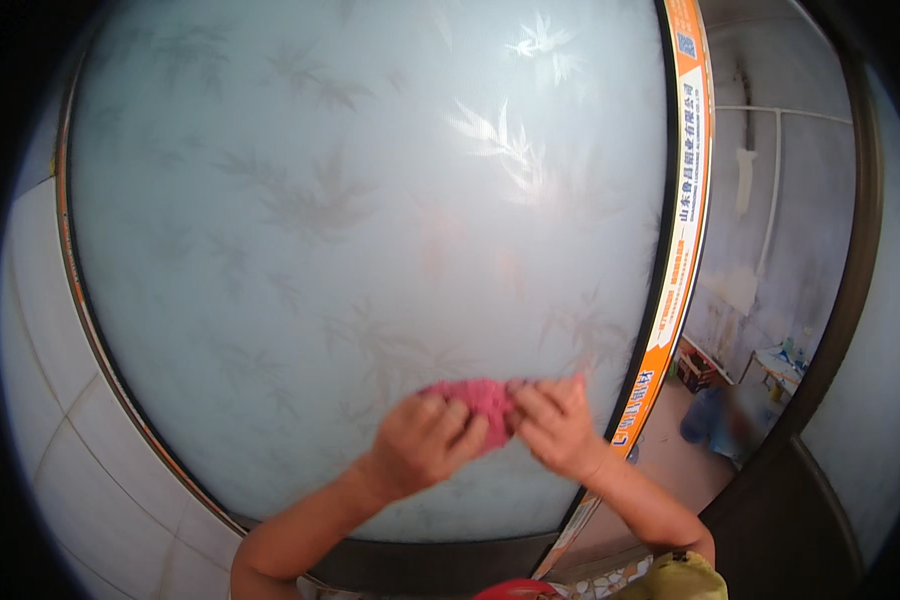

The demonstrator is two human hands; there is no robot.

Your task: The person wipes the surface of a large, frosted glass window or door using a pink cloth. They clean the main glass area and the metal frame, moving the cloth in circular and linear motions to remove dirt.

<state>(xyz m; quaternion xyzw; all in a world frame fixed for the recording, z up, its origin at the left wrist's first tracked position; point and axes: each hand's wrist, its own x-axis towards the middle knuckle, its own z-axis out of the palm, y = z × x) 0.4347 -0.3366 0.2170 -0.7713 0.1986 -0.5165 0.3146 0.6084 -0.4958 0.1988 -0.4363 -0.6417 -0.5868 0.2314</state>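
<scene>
Both of my hands grip a bunched pink cloth (477, 401) in front of the lower part of a frosted glass door panel (390, 247) with a bamboo-leaf pattern. My left hand (427, 439) closes on the cloth's left side. On its right side, my right hand (555, 421) has its fingers curled round the edge. Whether the cloth touches the glass cannot be told. A slight blur lies over the hands and cloth.
Orange and white printed film (682, 225) covers the panel's right frame. Beyond it, a doorway shows a small cluttered table (776, 371), a crate (696, 371) and a blue plastic container (697, 416). White wall tiles (112, 457) flank the left side.
</scene>
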